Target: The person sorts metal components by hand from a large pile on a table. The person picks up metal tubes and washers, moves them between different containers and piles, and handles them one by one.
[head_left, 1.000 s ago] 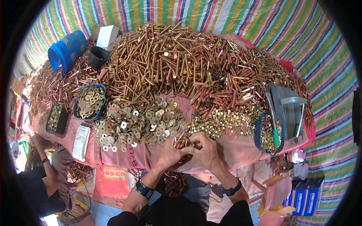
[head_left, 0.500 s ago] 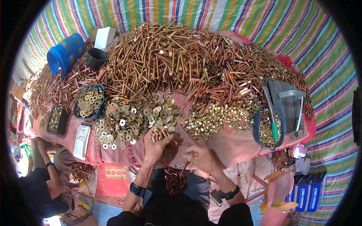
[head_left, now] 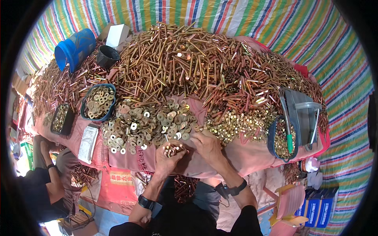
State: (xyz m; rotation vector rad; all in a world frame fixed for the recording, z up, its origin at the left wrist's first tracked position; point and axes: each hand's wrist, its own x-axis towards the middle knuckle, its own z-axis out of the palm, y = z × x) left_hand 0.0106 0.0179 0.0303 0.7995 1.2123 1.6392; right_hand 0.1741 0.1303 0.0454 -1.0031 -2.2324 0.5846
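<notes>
My left hand is wrapped round a bundle of copper-coloured bolts, their ends pointing up, at the front edge of the cloth-covered table. To its right, my right hand is closed, with its fingertips bent down between the washers and the nuts. Whatever those fingers hold, if anything, is hidden. Flat round washers lie in a loose heap ahead of my left hand. Small brassy nuts are spread beyond my right hand. A big mound of long bolts and tubes rises behind both.
At the left are a blue tub of washers, a dark box of nuts and a silvery block. A blue bucket lies on the mound. Rightward stand a nut tub and grey scoop. Another person sits at the left.
My right hand has moved up and forward to the edge of the washers and nuts. My left hand has shifted slightly right and nearer, still holding the bolts. The whole view has shifted slightly.
</notes>
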